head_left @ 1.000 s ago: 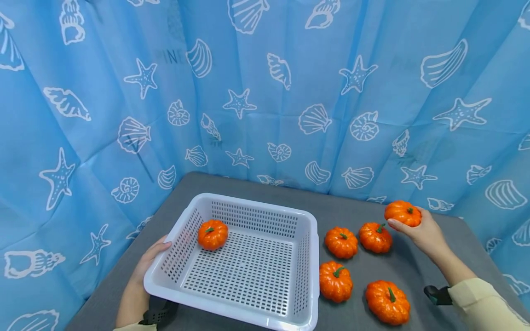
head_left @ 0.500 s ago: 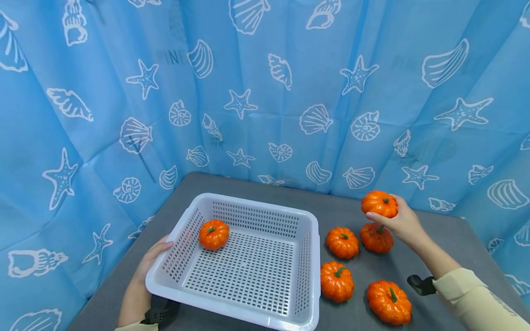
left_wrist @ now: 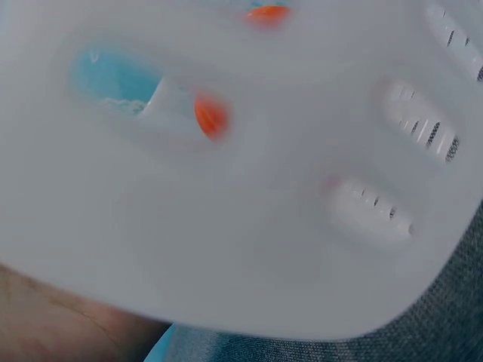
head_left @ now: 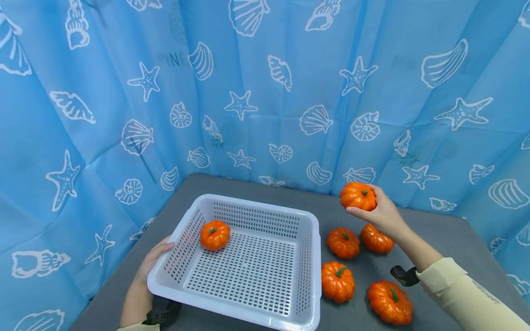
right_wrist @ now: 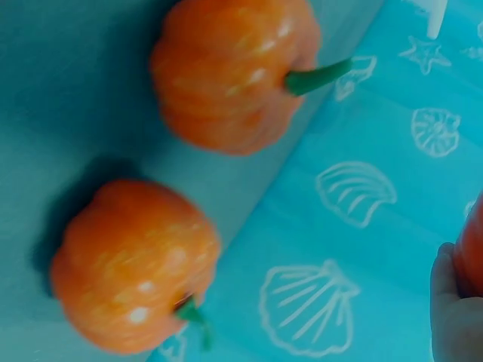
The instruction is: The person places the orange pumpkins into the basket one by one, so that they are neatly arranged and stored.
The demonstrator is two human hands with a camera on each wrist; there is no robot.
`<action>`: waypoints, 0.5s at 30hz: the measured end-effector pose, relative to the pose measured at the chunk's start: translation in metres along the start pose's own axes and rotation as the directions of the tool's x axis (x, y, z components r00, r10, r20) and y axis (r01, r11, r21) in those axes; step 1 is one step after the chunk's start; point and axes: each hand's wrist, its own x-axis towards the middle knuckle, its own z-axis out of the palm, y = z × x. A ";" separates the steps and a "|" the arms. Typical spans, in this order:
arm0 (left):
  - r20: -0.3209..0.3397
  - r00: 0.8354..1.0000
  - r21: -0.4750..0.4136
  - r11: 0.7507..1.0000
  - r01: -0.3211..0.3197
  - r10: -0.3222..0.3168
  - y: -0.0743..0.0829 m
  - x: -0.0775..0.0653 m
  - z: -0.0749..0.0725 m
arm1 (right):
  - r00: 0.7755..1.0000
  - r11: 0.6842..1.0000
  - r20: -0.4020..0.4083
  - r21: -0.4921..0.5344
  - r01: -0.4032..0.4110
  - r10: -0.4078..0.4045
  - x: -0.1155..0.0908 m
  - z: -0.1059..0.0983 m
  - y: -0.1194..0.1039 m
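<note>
My right hand (head_left: pixel 385 215) holds a small orange pumpkin (head_left: pixel 358 196) in the air above the back right of the table. In the right wrist view, only part of that hand (right_wrist: pixel 459 317) and of the held pumpkin (right_wrist: pixel 474 253) shows at the right edge. On the left, my left hand (head_left: pixel 150 265) grips the rim of a white perforated plastic basket (head_left: pixel 248 324). The left wrist view is mostly filled by the blurred basket wall (left_wrist: pixel 226 226), with the left hand (left_wrist: pixel 68 324) below it. Inside the basket, near its left wall, lies one pumpkin (head_left: pixel 215 235).
Several more pumpkins stand right of the basket: one at the back (head_left: pixel 343 242), one beside it (head_left: pixel 376 239) partly behind my right hand, one against the basket (head_left: pixel 337 281), one in front (head_left: pixel 390 302). A blue shell-print curtain (head_left: pixel 265 101) hangs behind the grey table (head_left: pixel 285 188).
My right hand has carried its pumpkin leftward and slightly up, from beyond the standing pumpkins to above them. The left hand and the basket have stayed in place.
</note>
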 end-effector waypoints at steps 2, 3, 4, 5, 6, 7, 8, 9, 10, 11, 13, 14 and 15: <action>-0.026 0.999 0.021 1.000 0.024 -0.023 0.000 -0.001 0.000 | 1.000 1.000 0.011 0.012 0.018 -0.018 0.002 0.004 -0.007; -0.030 0.999 0.028 0.999 0.033 -0.032 -0.001 -0.002 0.000 | 1.000 1.000 0.016 0.016 0.027 -0.027 0.004 0.006 -0.011; -0.043 0.998 0.037 0.999 0.038 -0.036 -0.001 -0.003 0.000 | 0.999 0.999 0.023 0.026 0.033 -0.033 0.005 0.008 -0.014; -0.053 0.998 0.046 0.998 0.042 -0.039 -0.001 -0.003 0.000 | 0.999 0.999 0.031 0.035 0.040 -0.042 0.007 0.010 -0.018; -0.060 0.997 0.050 0.998 0.045 -0.042 -0.001 -0.004 0.000 | 0.998 0.998 0.036 0.041 0.050 -0.051 0.009 0.012 -0.021; -0.068 0.997 0.055 0.997 0.049 -0.045 -0.002 -0.004 0.000 | 0.997 0.997 0.041 0.045 0.058 -0.060 0.010 0.013 -0.025; -0.063 0.997 0.055 0.997 0.046 -0.043 -0.002 -0.004 0.000 | 0.997 0.997 0.046 0.050 0.065 -0.067 0.011 0.015 -0.029; -0.054 0.998 0.054 0.998 0.040 -0.037 -0.002 -0.004 0.000 | 0.996 0.996 0.051 0.057 0.072 -0.074 0.013 0.017 -0.032; -0.043 0.999 0.046 0.998 0.036 -0.034 -0.003 -0.004 -0.001 | 0.995 0.995 0.055 0.063 0.080 -0.083 0.014 0.019 -0.036; -0.027 0.999 0.038 0.999 0.029 -0.028 -0.003 -0.004 -0.001 | 0.994 0.994 0.057 0.066 0.091 -0.095 0.015 0.021 -0.040; 0.004 1.000 0.019 1.000 -0.003 0.003 -0.004 -0.003 -0.002 | 0.991 0.991 0.067 0.077 0.108 -0.114 0.017 0.025 -0.047; 0.018 1.000 0.008 1.000 -0.020 0.020 -0.004 -0.003 -0.002 | 0.990 0.989 0.071 0.087 0.118 -0.124 0.018 0.027 -0.050; 0.026 0.999 0.001 0.999 -0.033 0.033 -0.004 -0.002 -0.002 | 0.988 0.987 0.075 0.097 0.127 -0.135 0.020 0.030 -0.053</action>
